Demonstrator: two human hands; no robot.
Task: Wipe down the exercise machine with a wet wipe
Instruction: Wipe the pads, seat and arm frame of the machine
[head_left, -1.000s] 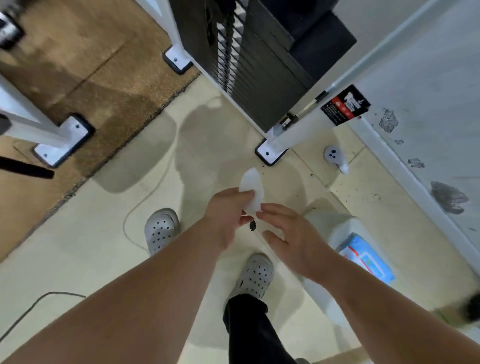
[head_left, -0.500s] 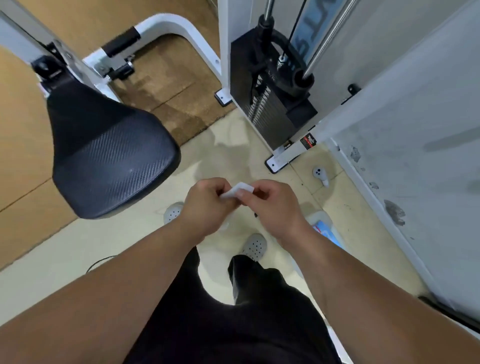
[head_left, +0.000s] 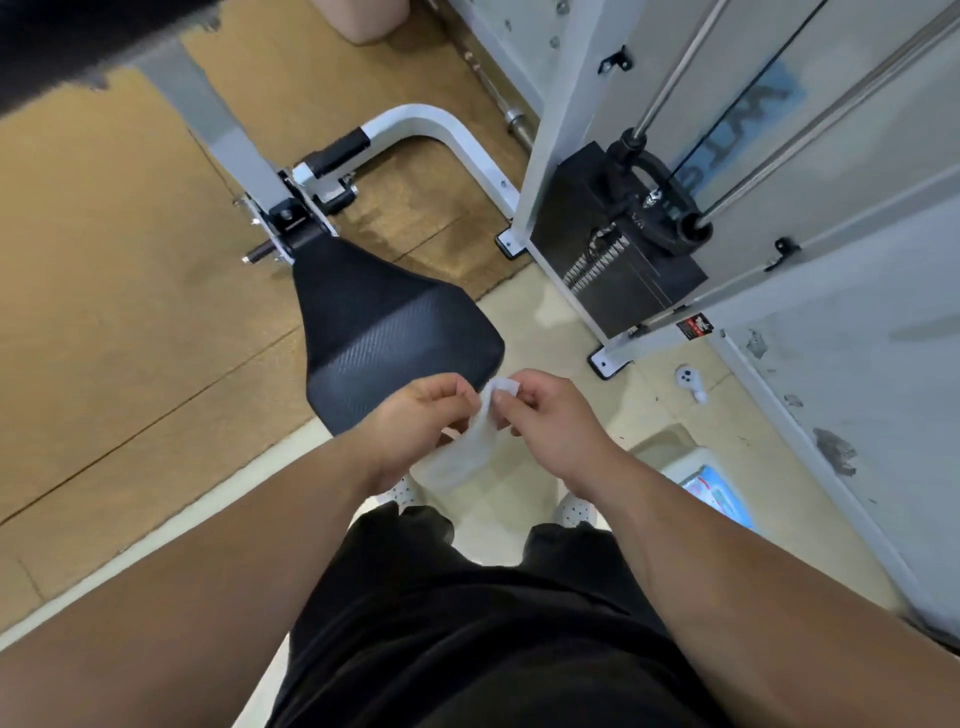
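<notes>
A white wet wipe (head_left: 470, 451) hangs partly unfolded between my hands, just in front of my waist. My left hand (head_left: 415, 423) pinches its left side, and my right hand (head_left: 550, 421) pinches its top edge between thumb and fingers. The exercise machine's black padded seat (head_left: 384, 332) sits right beyond my left hand, on a white frame (head_left: 431, 122). The black weight stack (head_left: 618, 270) stands at the right inside white uprights.
A blue and white wet-wipe pack (head_left: 714, 488) lies on the pale floor by my right foot. A small white controller (head_left: 688, 382) lies near the wall. Brown mats cover the floor at the left. A grey-white wall (head_left: 857, 374) runs along the right.
My view has tilted up from the floor to the seat and weight stack. Both hands have come together on the wipe, which has opened out and hangs lower between them.
</notes>
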